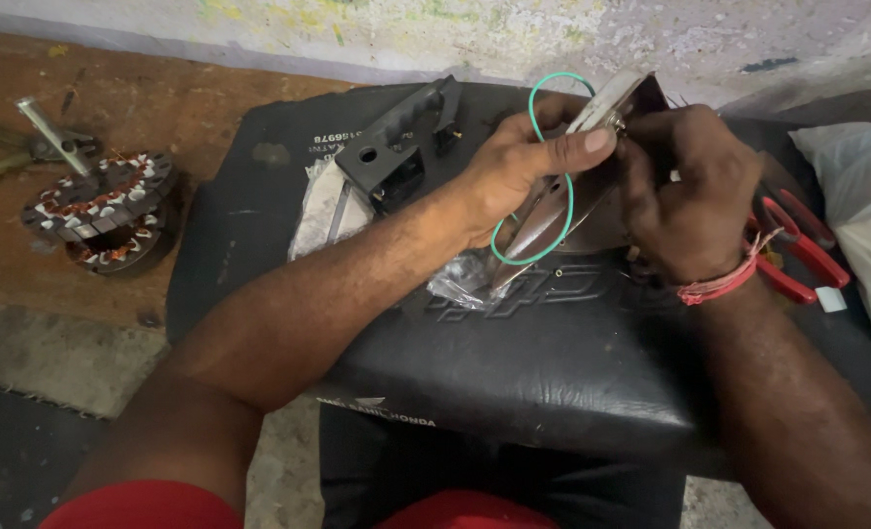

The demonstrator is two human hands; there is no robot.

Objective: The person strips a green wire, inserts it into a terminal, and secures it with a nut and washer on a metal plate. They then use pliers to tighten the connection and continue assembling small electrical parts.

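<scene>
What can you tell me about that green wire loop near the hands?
The green wire is thin, looks plastic-coated, and bends into a long narrow loop. It stands roughly upright, arching above the left hand and dropping below it, across a shiny metal piece that both hands hold. Its ends are hidden near the right hand.

left hand [519, 162] pinches a metal bracket [607, 103], green wire [553, 196] looping over it. right hand [690, 191] grips the bracket's far side. black seat [514, 362] underneath, red pliers [798, 250] right, wound stator [102, 211] far left.
</scene>
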